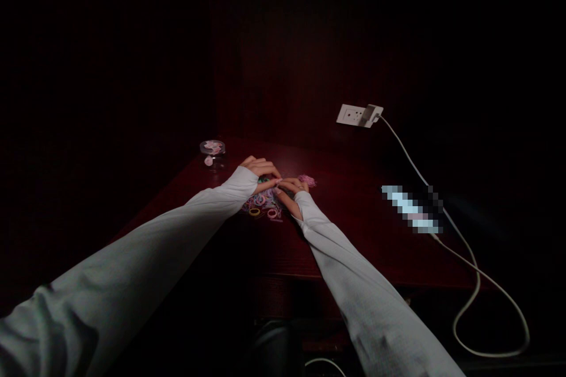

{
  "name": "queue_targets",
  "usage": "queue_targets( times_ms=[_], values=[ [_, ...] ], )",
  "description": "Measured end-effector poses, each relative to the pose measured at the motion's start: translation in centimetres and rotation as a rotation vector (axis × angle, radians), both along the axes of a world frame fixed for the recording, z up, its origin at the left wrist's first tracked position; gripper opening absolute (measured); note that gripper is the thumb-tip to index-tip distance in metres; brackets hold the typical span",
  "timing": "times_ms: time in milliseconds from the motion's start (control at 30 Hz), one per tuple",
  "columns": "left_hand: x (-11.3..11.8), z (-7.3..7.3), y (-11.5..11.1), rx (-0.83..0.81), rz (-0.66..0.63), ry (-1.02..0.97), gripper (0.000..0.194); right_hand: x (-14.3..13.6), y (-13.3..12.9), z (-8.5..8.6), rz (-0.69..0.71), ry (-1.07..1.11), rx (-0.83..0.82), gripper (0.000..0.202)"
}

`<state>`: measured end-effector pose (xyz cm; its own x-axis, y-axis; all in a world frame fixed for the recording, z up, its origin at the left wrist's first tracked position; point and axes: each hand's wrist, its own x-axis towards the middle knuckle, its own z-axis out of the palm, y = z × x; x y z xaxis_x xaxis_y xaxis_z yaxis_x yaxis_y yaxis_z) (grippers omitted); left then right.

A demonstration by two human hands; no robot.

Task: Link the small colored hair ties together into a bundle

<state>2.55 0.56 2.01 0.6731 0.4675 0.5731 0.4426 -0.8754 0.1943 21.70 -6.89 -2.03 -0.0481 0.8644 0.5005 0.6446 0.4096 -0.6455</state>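
Observation:
Over a pile of colourful hair ties on the dark red table, my left hand and my right hand meet at the fingertips. Both hands have their thumbs and fingers pinched close together; whatever lies between them is too small and dim to make out. A yellow ring and a pink ring lie at the near edge of the pile. Just beyond my right hand sits a small pink bundle of bands.
A clear round container with pink pieces stands at the back left. On the right, a phone lies with a white cable running to a wall socket. The table's front edge is nearest my forearms.

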Motion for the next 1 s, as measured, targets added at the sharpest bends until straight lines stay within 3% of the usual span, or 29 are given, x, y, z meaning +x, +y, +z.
queue_targets(
  times_ms=[267,600,1000],
  values=[
    [0.0,-0.2,0.0,-0.069,-0.024,-0.058,0.022,0.6,-0.7,1.0,0.071,-0.05,-0.013,0.024],
    [0.5,-1.1,0.5,-0.07,-0.014,-0.087,0.022,0.3,-0.8,1.1,0.034,-0.016,-0.066,0.023],
    [0.2,-0.5,-0.2,-0.076,-0.024,-0.073,0.023,0.3,-0.8,1.3,0.054,-0.013,-0.039,0.027]
  ],
)
